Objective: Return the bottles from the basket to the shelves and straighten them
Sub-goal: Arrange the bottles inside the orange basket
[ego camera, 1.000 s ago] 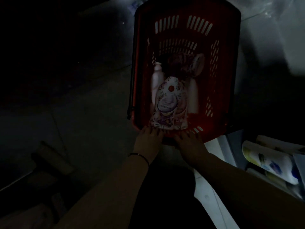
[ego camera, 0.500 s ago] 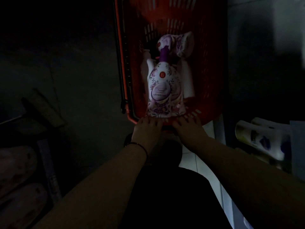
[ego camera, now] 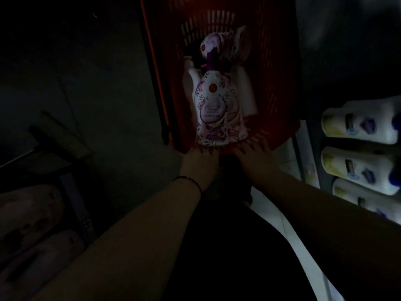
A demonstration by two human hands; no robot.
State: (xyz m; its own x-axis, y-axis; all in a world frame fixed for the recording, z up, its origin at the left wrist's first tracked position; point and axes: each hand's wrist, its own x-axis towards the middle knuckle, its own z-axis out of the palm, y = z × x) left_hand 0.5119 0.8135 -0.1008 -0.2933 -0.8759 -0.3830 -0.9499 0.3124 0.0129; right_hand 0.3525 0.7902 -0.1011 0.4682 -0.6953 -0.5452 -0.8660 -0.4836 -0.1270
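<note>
Both my hands are on the near rim of the red basket [ego camera: 280, 88]: my left hand [ego camera: 199, 161] at its near left corner, my right hand [ego camera: 252, 156] beside it, fingers curled over the edge and gripping. Inside, the floral bottle [ego camera: 217, 111] lies along the middle, base against the near wall, purple neck pointing away. A second floral bottle [ego camera: 225, 45] lies at the far end, plain white bottles [ego camera: 188, 81] either side. More bottles on the shelves [ego camera: 358, 127] to my right.
</note>
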